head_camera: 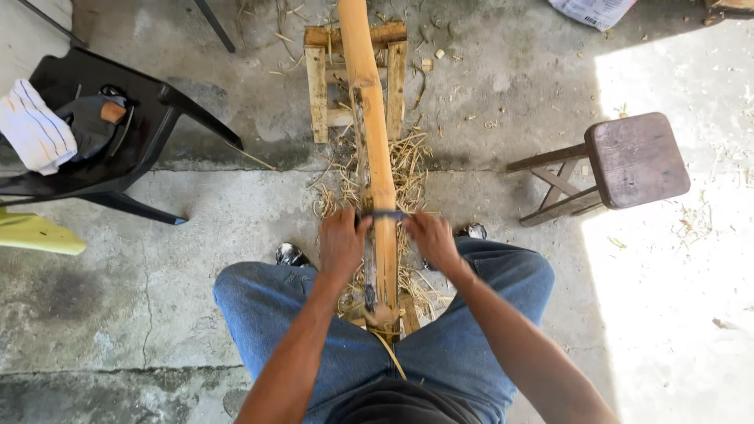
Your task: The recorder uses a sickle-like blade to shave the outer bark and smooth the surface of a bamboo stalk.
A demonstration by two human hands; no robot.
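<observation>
The bamboo pole (pixel 374 149) lay straight away from the person, its near end between the knees and its far end resting on a small wooden frame (pixel 317 86). A dark blade (pixel 386 213) sat across the pole. The left hand (pixel 342 245) was closed on one end of the blade and the right hand (pixel 430 240) on the other, both equally near. Shavings (pixel 408 169) covered the floor (pixel 157 275) below.

Tan-yellow bamboo pole (pixel 375 149) with a dark split strip; dark blue-grey drawknife blade (pixel 385 213); faded blue jeans (pixel 440 345); black plastic chair (pixel 149 118); white cloth (pixel 33 129) with thin dark stripes; dark brown wooden stool (pixel 636 159); grey concrete floor (pixel 118 298).
</observation>
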